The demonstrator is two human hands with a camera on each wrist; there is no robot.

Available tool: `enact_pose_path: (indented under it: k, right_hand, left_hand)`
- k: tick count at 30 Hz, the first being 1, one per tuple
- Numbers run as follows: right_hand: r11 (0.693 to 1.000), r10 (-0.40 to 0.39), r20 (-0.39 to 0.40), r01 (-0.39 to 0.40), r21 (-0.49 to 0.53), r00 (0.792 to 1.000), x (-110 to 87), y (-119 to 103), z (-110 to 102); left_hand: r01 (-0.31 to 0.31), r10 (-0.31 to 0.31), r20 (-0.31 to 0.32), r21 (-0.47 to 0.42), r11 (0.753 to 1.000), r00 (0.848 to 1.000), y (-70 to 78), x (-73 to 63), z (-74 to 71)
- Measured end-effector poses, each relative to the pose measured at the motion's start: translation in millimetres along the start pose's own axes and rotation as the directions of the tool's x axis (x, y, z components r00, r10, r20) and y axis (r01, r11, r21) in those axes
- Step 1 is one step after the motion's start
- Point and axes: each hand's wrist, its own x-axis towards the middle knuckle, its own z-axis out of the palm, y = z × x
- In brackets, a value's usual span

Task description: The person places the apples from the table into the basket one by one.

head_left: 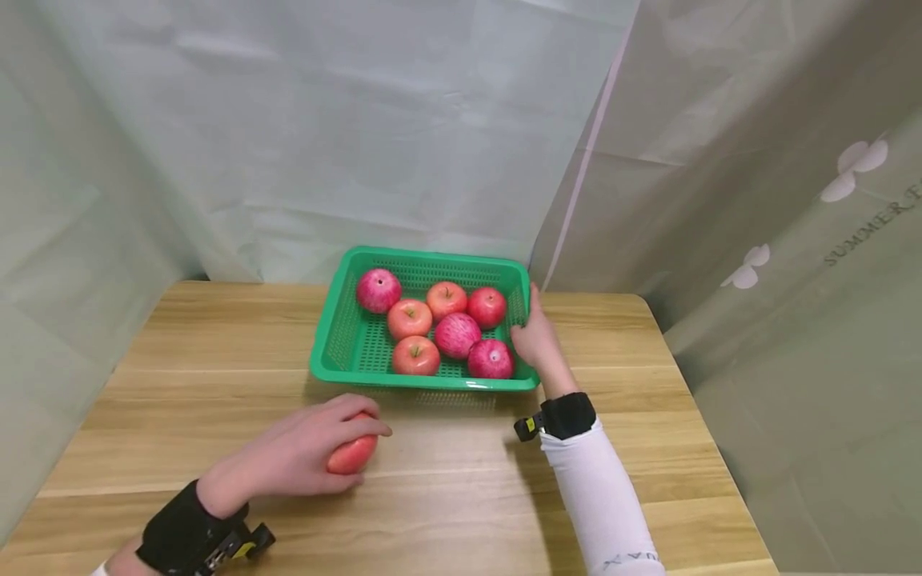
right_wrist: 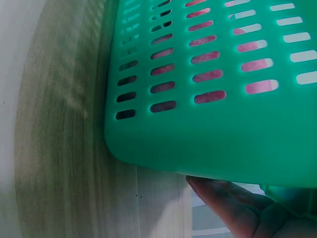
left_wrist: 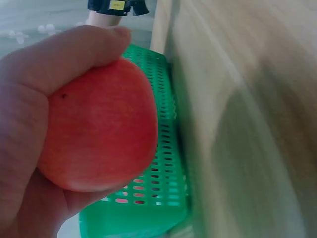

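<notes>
My left hand (head_left: pixel 317 452) grips a red apple (head_left: pixel 352 454) in front of the basket, with the thumb and fingers curled round it. In the left wrist view the apple (left_wrist: pixel 101 129) fills the palm, the basket behind it. My right hand (head_left: pixel 536 340) holds the right end of the green plastic basket (head_left: pixel 425 382), thumb inside the rim and fingers along the outside. Several apples lie in the basket, some orange-red like the one at the front (head_left: pixel 415 356), others a deeper streaked pink like the middle one (head_left: pixel 457 335). Slotted basket wall (right_wrist: pixel 208 144) fills most of the right wrist view.
The basket stands toward the back of a wooden table (head_left: pixel 648 448). Behind it hangs a pale curtain (head_left: pixel 403 144), and a printed grey curtain (head_left: pixel 785 264) hangs along the right side. Each wrist wears a black camera band.
</notes>
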Motion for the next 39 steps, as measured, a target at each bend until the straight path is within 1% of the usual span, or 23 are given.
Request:
enact_pose_path:
  k: [5, 8, 11, 13, 16, 20, 25, 28, 32, 35, 39]
  right_hand:
    - [1.000, 0.000, 0.001, 0.000, 0.000, 1.000, 0.1, 0, -1]
    - [1.000, 0.003, 0.004, -0.003, 0.006, 1.000, -0.1, 0, -1]
    - [1.000, 0.005, 0.008, -0.005, 0.008, 1.000, -0.5, 1, -1]
    - [1.000, 0.003, 0.008, -0.004, 0.007, 1.000, -0.4, 1, 0]
    - [1.000, 0.004, 0.006, -0.004, 0.006, 1.000, -0.5, 1, 0]
    - [1.000, 0.006, 0.006, -0.006, 0.001, 1.000, -1.0, 1, 0]
    - [1.000, 0.005, 0.010, -0.005, -0.003, 1.000, -1.0, -1, 0]
    - [1.000, 0.005, 0.004, -0.005, -0.001, 1.000, -0.9, -1, -1]
    - [1.000, 0.004, -0.004, -0.004, -0.005, 1.000, -0.1, -1, 0]
    - [1.000, 0.005, -0.003, -0.005, -0.007, 1.000, 0.7, 1, 1]
    - [1.000, 0.009, -0.001, -0.009, -0.006, 1.000, 0.5, 0, 0]
  left_hand:
    - [0.006, -0.007, -0.022, -0.036, 0.999, 1.000, 3.3, 5.9, -10.1]
    - [-0.005, 0.003, -0.055, -0.043, 0.999, 0.998, 4.0, 10.5, -16.4]
    - [-0.030, 0.028, -0.115, -0.019, 0.999, 0.993, 3.1, 16.0, -21.7]
    - [-0.030, 0.030, -0.158, 0.003, 1.000, 0.987, 2.4, 20.4, -24.5]
    - [-0.001, 0.004, -0.209, 0.015, 1.000, 0.978, 2.5, 26.5, -27.8]
    - [0.052, -0.055, -0.250, -0.018, 0.998, 0.967, 4.3, 32.9, -31.3]
    - [0.114, -0.122, -0.298, -0.042, 0.993, 0.947, 4.0, 42.4, -35.5]
    - [0.161, -0.170, -0.298, -0.056, 0.985, 0.939, 0.7, 48.5, -36.5]
    - [0.212, -0.222, -0.276, -0.068, 0.975, 0.935, -5.5, 56.1, -35.9]
    - [0.231, -0.239, -0.280, -0.061, 0.971, 0.930, -9.3, 62.7, -34.7]
    - [0.246, -0.240, -0.308, -0.020, 0.969, 0.921, -14.6, 73.7, -34.1]
